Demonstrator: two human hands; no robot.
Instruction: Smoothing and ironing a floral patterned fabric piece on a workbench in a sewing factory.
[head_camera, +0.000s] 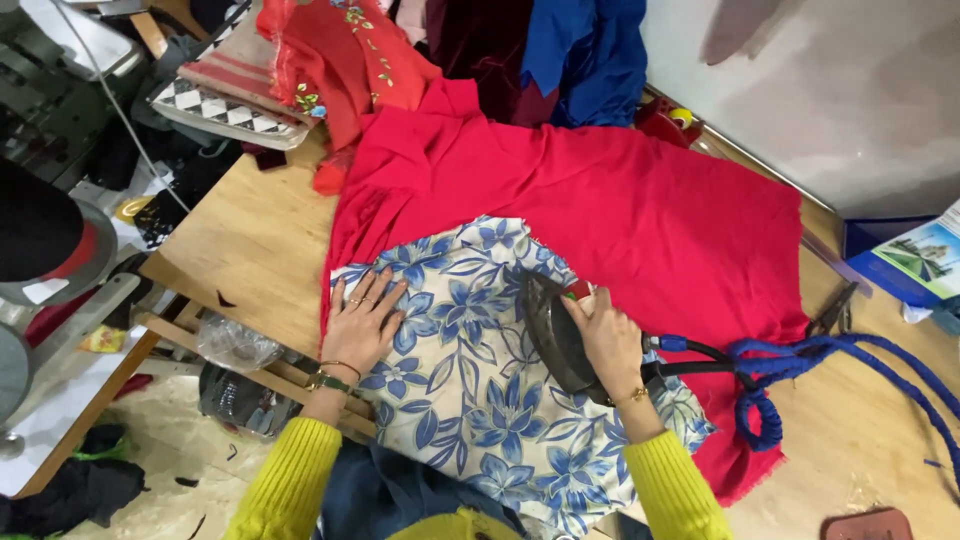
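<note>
A cream cotton cloth printed with blue flowers (480, 370) lies flat on a wooden worktable (250, 240), directly in front of the person and under both hands. Its long axis runs from the far left corner toward the near right, and it rests on top of a larger plain red fabric (640, 210) spread across the table.

The right hand (605, 335) is closed around the handle of a dark metal clothes iron (550, 330), whose soleplate sits on the floral cloth with its nose pointing away toward the far left. The left hand (362, 320) lies open, palm down, fingers spread, pressing the cloth's left edge just beside the iron's path.

A cable wrapped in blue cord (800, 370) trails right from the iron. Heaped red, maroon and blue garments (470, 50) crowd the far edge. A pale wall rises at right; a cluttered floor shows at left.
</note>
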